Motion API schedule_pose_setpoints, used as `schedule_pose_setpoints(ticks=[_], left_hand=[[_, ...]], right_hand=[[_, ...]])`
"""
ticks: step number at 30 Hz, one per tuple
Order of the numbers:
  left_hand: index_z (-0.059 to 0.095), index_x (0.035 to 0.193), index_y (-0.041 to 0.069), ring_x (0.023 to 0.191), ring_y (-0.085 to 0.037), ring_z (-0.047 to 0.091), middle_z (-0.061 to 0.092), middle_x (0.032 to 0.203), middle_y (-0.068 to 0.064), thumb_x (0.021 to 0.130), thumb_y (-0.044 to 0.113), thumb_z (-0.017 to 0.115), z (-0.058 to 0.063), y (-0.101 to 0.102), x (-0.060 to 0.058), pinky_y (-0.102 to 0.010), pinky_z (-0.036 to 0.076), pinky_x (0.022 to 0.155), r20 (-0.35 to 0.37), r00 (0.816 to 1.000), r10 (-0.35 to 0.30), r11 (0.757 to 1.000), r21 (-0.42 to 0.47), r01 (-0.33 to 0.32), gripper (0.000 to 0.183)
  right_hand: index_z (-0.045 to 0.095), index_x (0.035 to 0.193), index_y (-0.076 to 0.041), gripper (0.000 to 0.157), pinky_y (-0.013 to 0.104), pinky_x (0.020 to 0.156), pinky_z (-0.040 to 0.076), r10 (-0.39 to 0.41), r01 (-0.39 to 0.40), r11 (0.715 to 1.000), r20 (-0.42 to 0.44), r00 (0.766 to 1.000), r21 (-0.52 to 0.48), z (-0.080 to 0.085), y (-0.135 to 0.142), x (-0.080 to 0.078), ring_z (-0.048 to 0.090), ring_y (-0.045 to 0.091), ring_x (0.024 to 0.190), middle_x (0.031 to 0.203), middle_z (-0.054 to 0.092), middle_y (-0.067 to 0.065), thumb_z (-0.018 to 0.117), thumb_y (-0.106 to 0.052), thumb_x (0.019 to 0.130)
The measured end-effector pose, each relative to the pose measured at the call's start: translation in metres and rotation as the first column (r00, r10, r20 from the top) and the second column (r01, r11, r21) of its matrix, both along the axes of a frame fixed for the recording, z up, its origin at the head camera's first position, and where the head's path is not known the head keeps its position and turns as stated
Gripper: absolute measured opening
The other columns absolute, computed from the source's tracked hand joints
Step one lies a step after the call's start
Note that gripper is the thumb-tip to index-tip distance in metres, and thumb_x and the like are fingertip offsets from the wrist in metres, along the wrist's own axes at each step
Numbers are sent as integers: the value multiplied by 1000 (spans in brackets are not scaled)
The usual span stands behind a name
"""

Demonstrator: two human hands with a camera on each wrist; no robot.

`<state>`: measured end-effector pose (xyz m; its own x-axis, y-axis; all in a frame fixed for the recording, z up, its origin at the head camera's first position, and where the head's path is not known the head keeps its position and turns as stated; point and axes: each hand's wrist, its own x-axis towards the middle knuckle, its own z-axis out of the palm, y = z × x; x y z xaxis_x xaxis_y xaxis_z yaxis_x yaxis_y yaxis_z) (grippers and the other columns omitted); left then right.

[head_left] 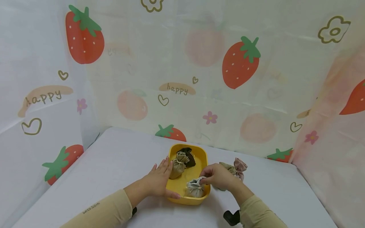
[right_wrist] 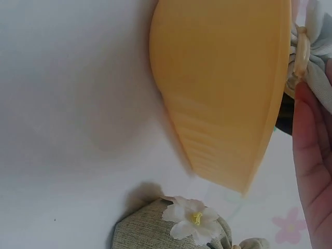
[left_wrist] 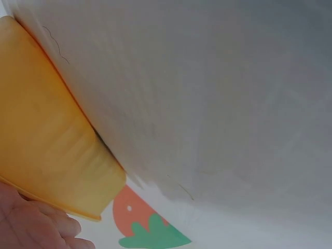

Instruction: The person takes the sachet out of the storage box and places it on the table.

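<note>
A yellow plastic bin (head_left: 201,158) stands on the white-covered table. My left hand (head_left: 158,180) lies along its left rim with the fingers stretched out and the thumb over the near corner. In the bin's near right part is a pale grey drawstring pouch (head_left: 195,190). My right hand (head_left: 218,176) pinches that pouch by its gathered neck, which also shows beside the fingers (right_wrist: 309,150) in the right wrist view. Farther back in the bin, a khaki pouch (head_left: 178,166) stands against the left wall, beside a dark brown pouch (head_left: 189,158).
Right of the bin, partly hidden by my right arm, lie a pink-topped pouch (head_left: 240,165) and an olive pouch (head_left: 226,167). In the right wrist view, a grey-green pouch (right_wrist: 150,228) bears a white cloth flower (right_wrist: 192,220). A strawberry-print curtain (head_left: 182,104) closes off the table's back.
</note>
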<state>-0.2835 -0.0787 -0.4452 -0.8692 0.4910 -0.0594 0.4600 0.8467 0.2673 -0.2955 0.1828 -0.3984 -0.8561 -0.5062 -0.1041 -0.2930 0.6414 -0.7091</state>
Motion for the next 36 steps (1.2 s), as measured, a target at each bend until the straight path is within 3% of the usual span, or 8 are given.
schedule_pose_setpoints(ticks=[14,22,30,36], left_hand=[[6,146,1,139,-33,3,-2,151,-19,55,90,40,0,0,-1,-53,11,108,2,1000,-7,1000,15,7,132],[6,146,0,139,-33,2,-2,151,-20,55,90,39,0,0,-2,-53,11,108,-7,1000,-15,1000,5,15,132],[7,145,-2,139,-33,2,-1,151,-21,56,90,38,-1,0,-4,-53,12,108,-27,999,-20,1000,7,20,132],[7,145,-1,139,-33,2,-1,151,-20,56,90,39,-1,1,-5,-53,11,108,-25,999,-21,1000,9,21,132]], right_hand=[[70,77,-13,7,26,60,47,-22,23,1000,-51,998,3,4,-2,0,54,11,65,69,64,-3,72,-20,79],[70,77,-16,7,25,59,47,-40,39,999,-117,992,-14,15,1,1,54,11,65,70,65,-5,71,-23,80],[69,79,-15,8,31,63,51,-184,170,980,-144,972,-102,29,6,3,55,14,67,73,66,1,70,-22,81],[70,80,-13,5,25,61,49,-256,228,961,-186,949,-157,42,10,6,57,14,68,74,67,0,69,-17,82]])
